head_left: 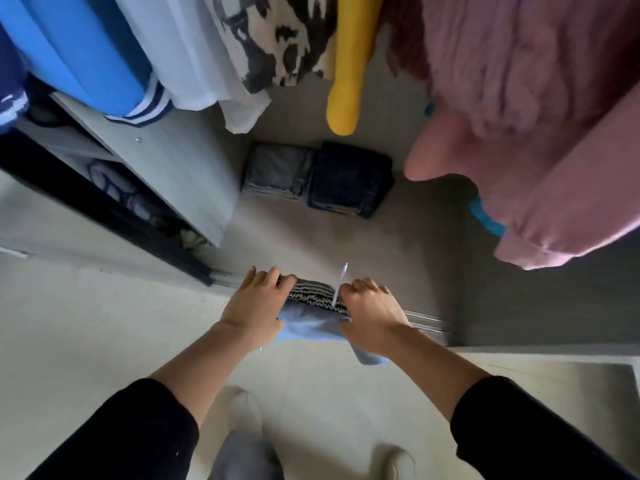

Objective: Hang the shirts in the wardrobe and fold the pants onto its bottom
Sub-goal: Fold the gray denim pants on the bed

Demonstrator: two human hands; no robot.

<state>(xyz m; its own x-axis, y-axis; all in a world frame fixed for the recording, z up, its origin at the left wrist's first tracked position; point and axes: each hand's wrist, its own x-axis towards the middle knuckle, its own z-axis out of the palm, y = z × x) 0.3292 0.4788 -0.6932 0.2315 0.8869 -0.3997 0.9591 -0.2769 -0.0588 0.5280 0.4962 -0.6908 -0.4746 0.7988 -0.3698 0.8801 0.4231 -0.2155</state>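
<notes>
Both hands are holding folded light-blue pants (311, 329) over the track (426, 322) at the near edge of the wardrobe floor (311, 237). The left hand (258, 303) is gripping their left side, fingers curled over the striped waistband. The right hand (370, 313) is gripping the right side likewise, beside a white tag (339, 284) sticking up. At the far side, 2 folded pairs are lying on the floor, touching: grey jeans (277, 173) left, dark jeans (349, 178) right. Above are hanging a blue shirt (79, 46), white shirt (187, 46), patterned shirt (273, 36), yellow shirt (349, 64) and pink shirt (519, 98).
</notes>
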